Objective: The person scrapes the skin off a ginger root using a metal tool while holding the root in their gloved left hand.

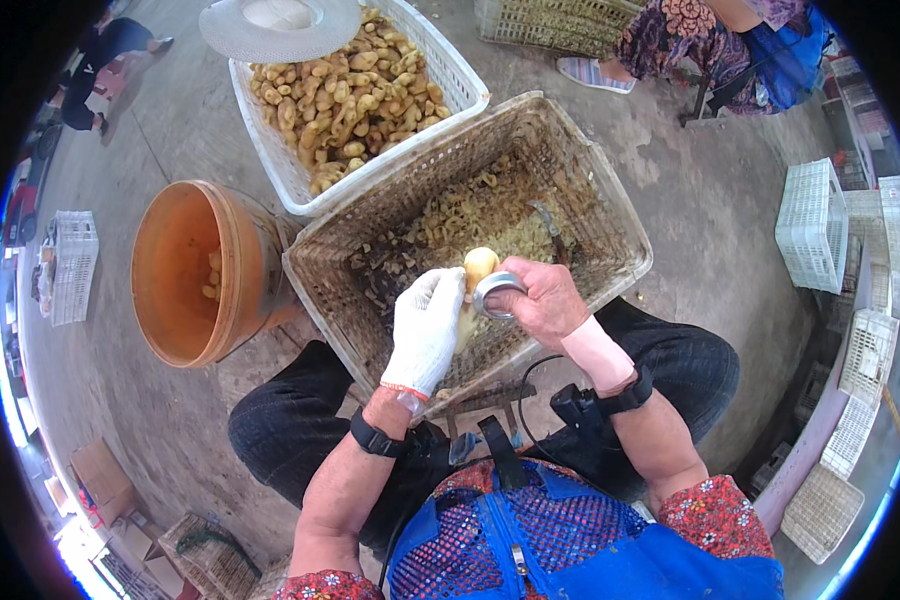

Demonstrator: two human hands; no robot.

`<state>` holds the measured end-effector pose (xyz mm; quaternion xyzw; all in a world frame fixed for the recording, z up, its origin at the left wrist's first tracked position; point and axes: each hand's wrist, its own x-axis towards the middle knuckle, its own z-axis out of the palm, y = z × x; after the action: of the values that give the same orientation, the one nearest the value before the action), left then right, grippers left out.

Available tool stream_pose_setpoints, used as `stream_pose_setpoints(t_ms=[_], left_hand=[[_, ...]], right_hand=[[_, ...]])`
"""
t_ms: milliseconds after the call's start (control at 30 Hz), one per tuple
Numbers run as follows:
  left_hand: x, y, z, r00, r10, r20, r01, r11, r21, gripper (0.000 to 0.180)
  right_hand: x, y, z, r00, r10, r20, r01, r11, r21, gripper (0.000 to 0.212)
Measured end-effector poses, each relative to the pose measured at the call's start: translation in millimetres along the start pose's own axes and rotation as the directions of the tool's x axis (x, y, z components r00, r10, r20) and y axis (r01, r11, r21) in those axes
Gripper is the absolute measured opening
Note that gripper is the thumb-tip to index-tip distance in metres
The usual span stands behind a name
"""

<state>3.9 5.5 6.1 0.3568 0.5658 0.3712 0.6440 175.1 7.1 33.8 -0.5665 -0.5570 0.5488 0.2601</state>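
Note:
Over a dirty plastic crate (330,232) of peelings, my left hand (425,330), in a white knit glove, is closed around a pale peeled piece of ginger (481,262). Its top sticks up between my two hands, while the lower part is hidden by the fingers. My bare right hand (550,300) grips a round silver metal ring, like a jar lid (497,294), close against the ginger's right side. Brown and yellowish scraps of peel (470,215) cover the crate's bottom. A thin curved metal tool (547,216) lies among them on the right.
Beyond the crate stands a white basket (460,75) full of unpeeled ginger, with a pale straw-like hat (280,30) on its corner. An orange bucket (220,290) at left holds a few pale pieces. Another person (680,45) sits far right. White crates (810,225) line the right side.

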Motion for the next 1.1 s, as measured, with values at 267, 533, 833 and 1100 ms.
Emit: stream_pose_setpoints(t_ms=[267,533,833,1100], left_hand=[[7,1,-5,0.906,-0.414,0.088,0.415,0.826,-0.382,0.027],[5,0,-4,0.928,-0.351,0.128,0.372,0.893,-0.253,0.024],[5,9,-1,0.958,-0.284,0.040,0.283,0.916,-0.285,0.026],[3,3,-2,0.972,-0.221,0.080,0.235,0.926,-0.295,0.021]], right_hand=[[-4,-10,-15,0.981,-0.038,-0.188,0.057,0.994,0.098,0.011],[-2,8,14,0.998,-0.059,0.014,0.058,0.998,0.019,0.014],[-4,13,9,0.840,-0.375,-0.393,0.103,0.820,-0.563,0.012],[-9,1,-2,0.999,-0.026,-0.020,0.029,0.987,0.159,0.015]])
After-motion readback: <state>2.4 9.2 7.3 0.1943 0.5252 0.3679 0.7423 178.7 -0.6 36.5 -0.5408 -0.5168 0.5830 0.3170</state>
